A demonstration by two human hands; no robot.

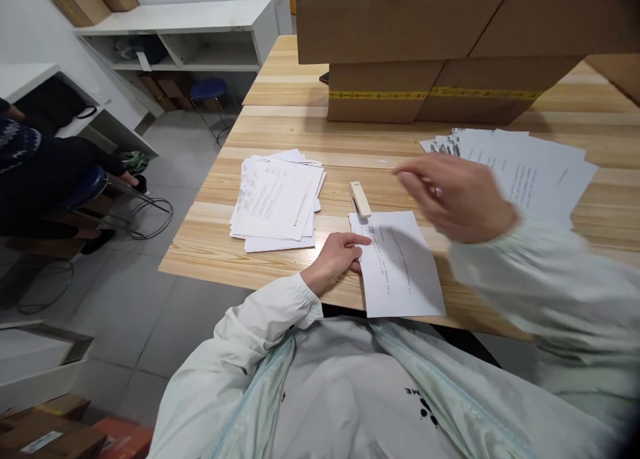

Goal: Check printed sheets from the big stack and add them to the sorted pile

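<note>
So the left hand point(336, 257) is resting at the near edge of the wooden surface point(575, 112), fingers point(357, 240) loosely stretched out and pressing on the left edge of a single printed sheet point(400, 265) that lies flat right in front of the person. It's just touching, not gripping anything. A cream stapler point(360, 199) sits at the top left corner of that sheet, touching or just over it. The right hand point(457, 195) is up in the air above the surface, blurred, fingers loosely curled; can't tell if it's holding anything. Behind it there's a fanned-out spread of printed papers point(530, 169) on the right, and a messier stack of printed papers point(277, 202) well off to the left. Cardboard boxes point(425, 52) are piled at the far side of the surface. Another person point(45, 179) sits on a blue stool off to the left.
</note>
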